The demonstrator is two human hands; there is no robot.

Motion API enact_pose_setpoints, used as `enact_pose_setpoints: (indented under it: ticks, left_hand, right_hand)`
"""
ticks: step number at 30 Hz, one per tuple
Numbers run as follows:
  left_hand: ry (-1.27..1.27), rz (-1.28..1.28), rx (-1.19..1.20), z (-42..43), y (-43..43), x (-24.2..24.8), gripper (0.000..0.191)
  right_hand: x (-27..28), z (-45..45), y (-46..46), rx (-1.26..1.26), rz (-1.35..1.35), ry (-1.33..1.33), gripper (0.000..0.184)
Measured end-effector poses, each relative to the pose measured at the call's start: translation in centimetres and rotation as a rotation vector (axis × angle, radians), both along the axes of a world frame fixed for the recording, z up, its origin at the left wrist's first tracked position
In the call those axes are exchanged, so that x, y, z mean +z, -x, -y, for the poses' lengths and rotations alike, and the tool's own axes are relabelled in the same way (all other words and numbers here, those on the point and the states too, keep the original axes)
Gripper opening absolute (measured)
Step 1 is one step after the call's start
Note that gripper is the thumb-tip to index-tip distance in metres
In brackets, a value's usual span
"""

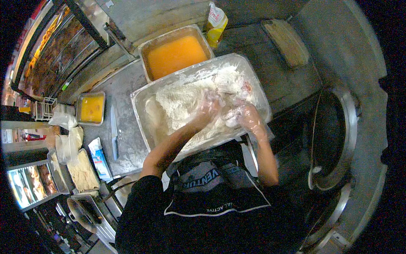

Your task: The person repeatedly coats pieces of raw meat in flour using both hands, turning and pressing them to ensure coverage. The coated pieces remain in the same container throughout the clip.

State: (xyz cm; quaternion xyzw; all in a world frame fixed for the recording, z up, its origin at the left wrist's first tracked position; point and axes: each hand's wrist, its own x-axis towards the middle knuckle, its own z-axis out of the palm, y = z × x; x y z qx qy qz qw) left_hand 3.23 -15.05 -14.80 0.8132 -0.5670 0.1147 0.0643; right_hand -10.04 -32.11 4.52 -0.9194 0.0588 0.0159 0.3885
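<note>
Both my hands wear clear plastic gloves and are inside a large metal tray (139, 117) of white flour (177, 101). My left hand (210, 104) is in the flour near the tray's middle; motion blur hides its fingers. Toward the tray's right end, my right hand (252, 118) curls around a flour-coated lump (232, 116), whose kind I cannot make out. Beyond the hands, a reddish piece of food (246, 89), perhaps raw meat, lies partly covered with flour.
Behind stands a metal pan of orange liquid (177, 55), beside a yellow-and-white bag (217, 23). Leftward are a knife (114, 133), a small tub of yellow liquid (92, 108), a blue-and-white packet (100, 160) and a tub of pale dough-like food (82, 173). A large round pan (333, 139) sits right.
</note>
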Motion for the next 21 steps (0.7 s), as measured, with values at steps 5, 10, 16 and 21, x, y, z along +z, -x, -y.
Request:
enact_pose_setpoints:
  ticks: [5, 10, 16, 21]
  left_hand:
    - [-0.256, -0.434, 0.281, 0.6, -0.9, -0.1, 0.037]
    - [0.112, -0.697, 0.096, -1.4, -3.5, 2.1, 0.019]
    - [0.369, -0.793, 0.06, -3.7, -2.2, 8.3, 0.029]
    - [0.428, -0.909, 0.215, -4.3, 0.3, 10.5, 0.035]
  right_hand:
    - [1.3, -0.3, 0.7, -0.072, -0.077, -0.223, 0.062]
    - [-2.7, 0.1, -0.6, 0.005, -0.114, -0.239, 0.068]
    - [-6.4, -1.5, -1.5, 0.077, 0.059, -0.117, 0.064]
    - [-6.6, -3.4, -2.1, -0.049, 0.059, 0.086, 0.043]
